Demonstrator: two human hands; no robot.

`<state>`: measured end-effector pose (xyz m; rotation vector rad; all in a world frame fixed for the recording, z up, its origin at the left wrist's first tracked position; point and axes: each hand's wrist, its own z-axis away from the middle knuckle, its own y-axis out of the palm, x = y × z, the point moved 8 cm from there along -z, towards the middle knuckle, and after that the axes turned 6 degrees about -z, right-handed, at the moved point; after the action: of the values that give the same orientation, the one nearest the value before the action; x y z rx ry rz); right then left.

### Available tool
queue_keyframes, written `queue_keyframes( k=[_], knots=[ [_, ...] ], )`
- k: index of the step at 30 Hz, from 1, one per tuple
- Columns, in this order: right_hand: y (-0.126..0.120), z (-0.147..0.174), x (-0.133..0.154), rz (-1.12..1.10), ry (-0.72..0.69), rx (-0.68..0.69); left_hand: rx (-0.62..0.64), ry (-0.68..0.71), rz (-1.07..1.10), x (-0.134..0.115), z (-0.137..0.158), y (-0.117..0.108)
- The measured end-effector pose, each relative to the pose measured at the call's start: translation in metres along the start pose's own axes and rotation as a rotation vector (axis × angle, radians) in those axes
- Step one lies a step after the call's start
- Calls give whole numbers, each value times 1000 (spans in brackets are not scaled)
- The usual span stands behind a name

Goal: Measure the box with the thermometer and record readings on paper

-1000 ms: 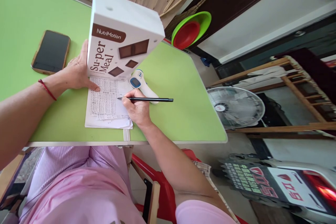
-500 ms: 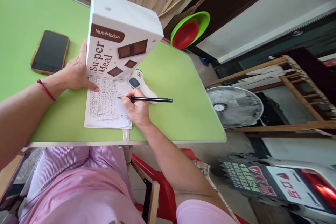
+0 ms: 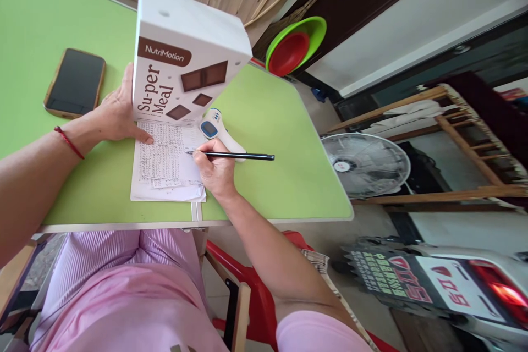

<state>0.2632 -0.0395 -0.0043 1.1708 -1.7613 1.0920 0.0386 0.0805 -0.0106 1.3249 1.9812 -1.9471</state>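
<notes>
My right hand (image 3: 216, 169) is closed around a black pen (image 3: 247, 157), whose tip is at the handwritten sheets of paper (image 3: 163, 162). My left hand (image 3: 119, 111) lies at the left edge of a white NutriMotion box (image 3: 193, 19), thumb stretched out onto the paper. Its other fingers run up along the box's side and are partly hidden. The box stands upright at the paper's top end. Just beyond my right hand lies a white thermometer gun (image 3: 218, 129) with a blue-rimmed display.
A phone (image 3: 75, 82) in a brown-edged case lies left of the box on the green table (image 3: 284, 176). Past the table's right edge are a fan (image 3: 367, 165), a wooden rack (image 3: 470, 143), and green (image 3: 317, 33) and red basins (image 3: 289, 54). A red chair (image 3: 259, 297) stands below.
The pen has tilted slightly, its back end a little lower and further right. The whole view has shifted a little; both hands otherwise keep their places.
</notes>
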Motion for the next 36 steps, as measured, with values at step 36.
queue_keyframes(
  k=[36],
  knots=[
    [2,0,-2,38,-27,19,-5,24,48,-14,6,-8]
  ],
)
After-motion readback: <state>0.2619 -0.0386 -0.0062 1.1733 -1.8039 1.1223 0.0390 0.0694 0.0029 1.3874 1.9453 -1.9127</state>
